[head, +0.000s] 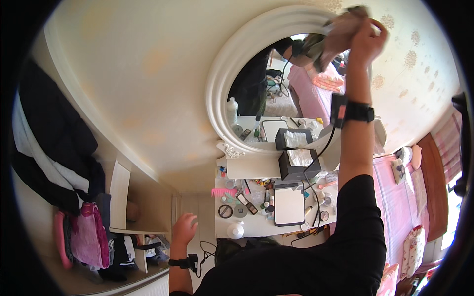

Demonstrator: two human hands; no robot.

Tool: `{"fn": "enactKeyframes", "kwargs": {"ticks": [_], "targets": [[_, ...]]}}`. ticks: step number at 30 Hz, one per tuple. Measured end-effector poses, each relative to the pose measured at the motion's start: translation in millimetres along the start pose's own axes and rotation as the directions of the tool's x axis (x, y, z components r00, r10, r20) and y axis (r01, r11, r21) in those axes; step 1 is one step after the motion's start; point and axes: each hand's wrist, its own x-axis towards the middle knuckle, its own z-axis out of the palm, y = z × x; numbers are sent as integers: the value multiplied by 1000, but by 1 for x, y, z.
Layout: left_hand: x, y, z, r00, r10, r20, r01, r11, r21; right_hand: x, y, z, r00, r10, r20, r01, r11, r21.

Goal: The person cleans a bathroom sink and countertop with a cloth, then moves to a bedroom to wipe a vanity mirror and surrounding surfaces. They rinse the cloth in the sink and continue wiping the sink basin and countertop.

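My right hand [368, 42] is raised at the upper right edge of an oval mirror [281, 85] and grips a brownish cloth [342, 31]. The cloth is blurred and hangs over the mirror's white frame [222, 92] and part of its glass. In the glass I see a reflected arm and a bed. Low on the left, my left hand [184, 226] hangs beside the dressing table [224, 231] with its fingers loosely curled and apart, holding nothing. Each wrist wears a black strap with a cable.
On the table stand a black tissue box [299, 168], a tablet-shaped white mirror [289, 203], a white bottle [235, 230], a pink comb [224, 192] and several cosmetics. An open wardrobe with clothes [89, 236] is at left, a pink-covered bed [392, 199] at right. The right cable [322, 151] crosses the table.
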Motion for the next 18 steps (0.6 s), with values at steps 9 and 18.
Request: {"fn": "enactKeyframes", "kwargs": {"ticks": [9, 18], "targets": [[-1, -10, 9, 999, 26, 22, -27, 999, 28, -24, 66, 1, 926, -350, 141, 378, 857, -350], [5, -14, 25, 995, 75, 63, -77, 997, 20, -102, 11, 30, 880, -329, 344, 455, 790, -410]]}}
